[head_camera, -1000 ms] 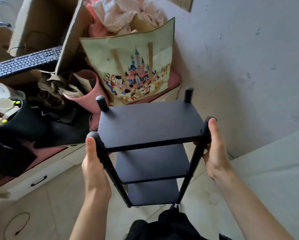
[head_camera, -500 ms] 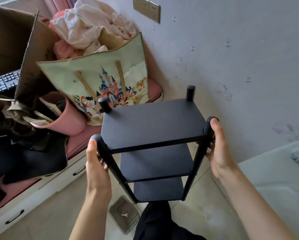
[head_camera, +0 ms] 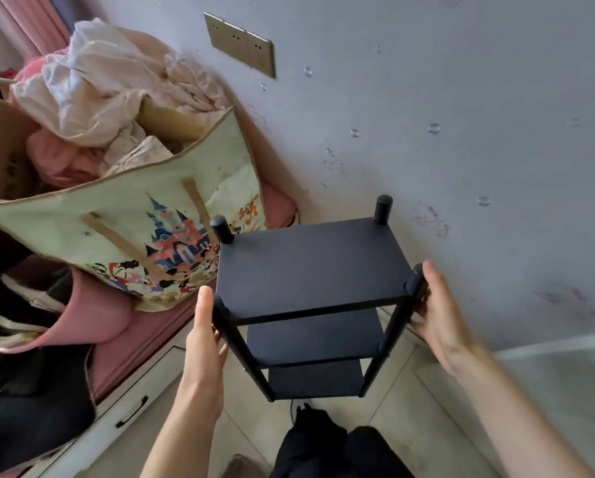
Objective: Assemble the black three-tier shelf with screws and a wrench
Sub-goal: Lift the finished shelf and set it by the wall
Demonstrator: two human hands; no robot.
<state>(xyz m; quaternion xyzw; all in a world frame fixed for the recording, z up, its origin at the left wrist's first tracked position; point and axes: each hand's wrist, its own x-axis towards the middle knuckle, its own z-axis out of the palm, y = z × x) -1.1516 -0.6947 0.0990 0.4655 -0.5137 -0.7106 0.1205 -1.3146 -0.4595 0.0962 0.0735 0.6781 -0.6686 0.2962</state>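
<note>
The black three-tier shelf [head_camera: 309, 267] stands upright in front of me, near the grey wall, its three boards stacked between four round black posts. My left hand [head_camera: 204, 343] grips the near left post just below the top board, thumb pointing up along it. My right hand [head_camera: 437, 315] grips the near right post at the same height, fingers curled behind it. The two far posts poke up above the top board. No screws or wrench are visible.
A cartoon-castle tote bag [head_camera: 140, 236] stuffed with cloth sits on a pink-topped low cabinet [head_camera: 134, 401] at left. A pink bin [head_camera: 96, 315] lies beside it. A wall socket plate [head_camera: 240, 46] is above. Pale tiled floor [head_camera: 423, 426] lies below the shelf.
The view has swung right and up toward the wall; the keyboard and box have left the frame. Both hands keep the same hold on the shelf's near posts.
</note>
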